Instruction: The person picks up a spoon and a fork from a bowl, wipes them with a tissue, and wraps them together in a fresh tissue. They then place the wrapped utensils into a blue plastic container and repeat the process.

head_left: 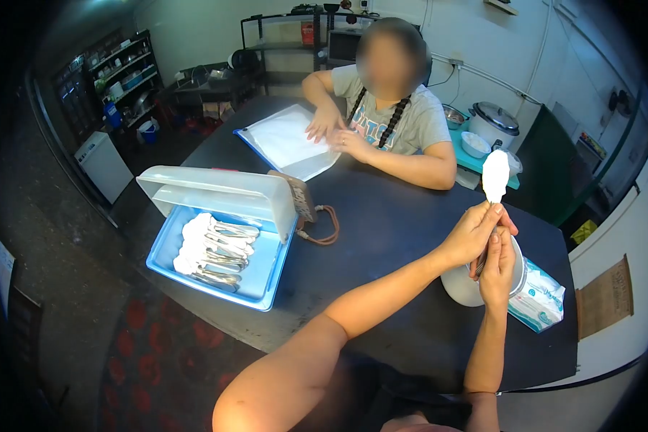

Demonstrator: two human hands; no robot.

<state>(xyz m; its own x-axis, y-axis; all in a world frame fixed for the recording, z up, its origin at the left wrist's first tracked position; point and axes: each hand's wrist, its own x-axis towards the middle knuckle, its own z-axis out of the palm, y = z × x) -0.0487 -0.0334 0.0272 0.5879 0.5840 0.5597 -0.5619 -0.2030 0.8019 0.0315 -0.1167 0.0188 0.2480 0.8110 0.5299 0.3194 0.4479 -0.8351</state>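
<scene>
My left hand (471, 234) and my right hand (497, 266) are together at the right side of the table, both closed around the metal handles of a cutlery bundle. The white-wrapped top of the bundle (495, 176) points up above my fingers. Below my hands stands a round white container (462, 286), partly hidden by them. Beside it lies a white and teal tissue pack (540, 297). At the left, a blue plastic box (270, 277) with its translucent lid (219, 189) raised holds several white-wrapped cutlery bundles (219, 248).
Across the dark table (381, 237) sits a person (403, 108) with both hands on a white sheet on a blue-edged board (288, 140). A brown bag (302, 198) with a strap is behind the box. A rice cooker (495, 122) and bowls stand at the back right.
</scene>
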